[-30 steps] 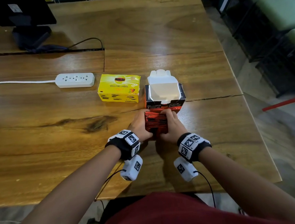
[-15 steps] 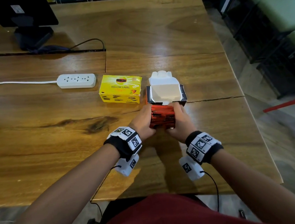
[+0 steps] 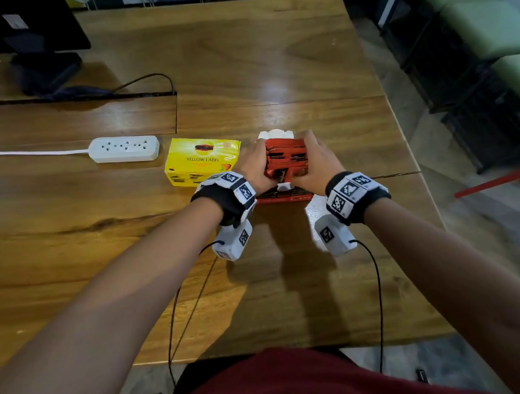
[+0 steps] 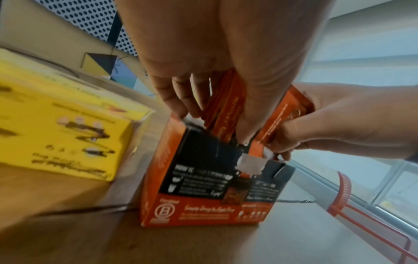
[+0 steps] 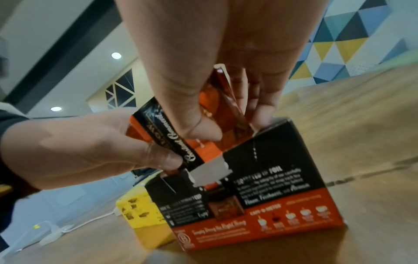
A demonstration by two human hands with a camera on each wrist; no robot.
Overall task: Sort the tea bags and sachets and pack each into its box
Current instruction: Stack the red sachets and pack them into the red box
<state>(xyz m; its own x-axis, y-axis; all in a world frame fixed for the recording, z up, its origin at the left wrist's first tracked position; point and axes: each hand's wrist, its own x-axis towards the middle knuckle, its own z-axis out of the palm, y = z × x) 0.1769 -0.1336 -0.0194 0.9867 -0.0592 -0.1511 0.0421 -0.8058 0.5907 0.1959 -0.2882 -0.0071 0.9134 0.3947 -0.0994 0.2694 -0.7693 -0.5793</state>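
Both hands hold a stack of red-orange tea sachets [image 3: 286,158] at the mouth of the open orange-and-black tea box [image 3: 284,196]. My left hand [image 3: 253,168] grips the stack's left side, my right hand [image 3: 313,161] its right side. In the left wrist view the sachets [image 4: 228,107] stand partly inside the box [image 4: 203,178], with my left fingers [image 4: 178,100] at its rim. The right wrist view shows the sachets [image 5: 162,128] tilted into the box [image 5: 260,192] under my right thumb. A closed yellow tea box [image 3: 201,159] lies just left.
A white power strip [image 3: 125,148] with its cable lies left of the yellow box. A monitor stand [image 3: 43,69] is at the back left. The table's right edge [image 3: 409,154] is close to the orange box, with chairs beyond it.
Both hands have lifted the sachet stack from the table in front of the box and carried it forward and up over the box's open top, which it now covers.
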